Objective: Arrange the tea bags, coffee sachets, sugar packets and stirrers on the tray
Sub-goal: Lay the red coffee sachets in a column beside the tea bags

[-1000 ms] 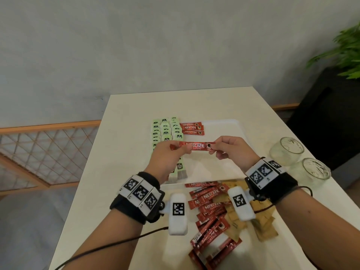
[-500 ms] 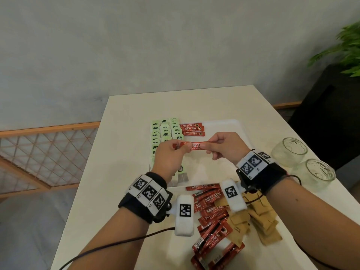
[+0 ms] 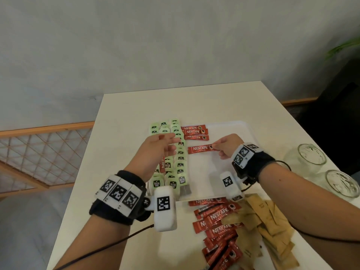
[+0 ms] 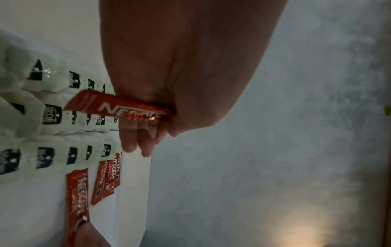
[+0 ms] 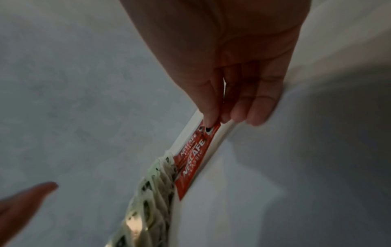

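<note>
My right hand [image 3: 214, 147] pinches the right end of a red coffee sachet [image 3: 200, 149], which lies level just over the white tray [image 3: 229, 172], below a row of three laid sachets [image 3: 194, 131]. The right wrist view shows thumb and forefinger on that sachet's end [image 5: 208, 129]. My left hand [image 3: 173, 145] hovers over the green tea bags [image 3: 180, 164] lined up in columns on the tray's left side. In the left wrist view its curled fingers hold a second red sachet [image 4: 118, 108].
A loose pile of red sachets [image 3: 216, 217] and brown sugar packets [image 3: 268, 227] lies on the table in front of the tray. Two glass jars [image 3: 309, 154] [image 3: 342, 184] stand at the right edge. A wooden lattice railing runs along the left.
Both hands held one sachet by its ends before. My left hand has let go of it and drawn left over the tea bags; my right hand has lowered it toward the tray.
</note>
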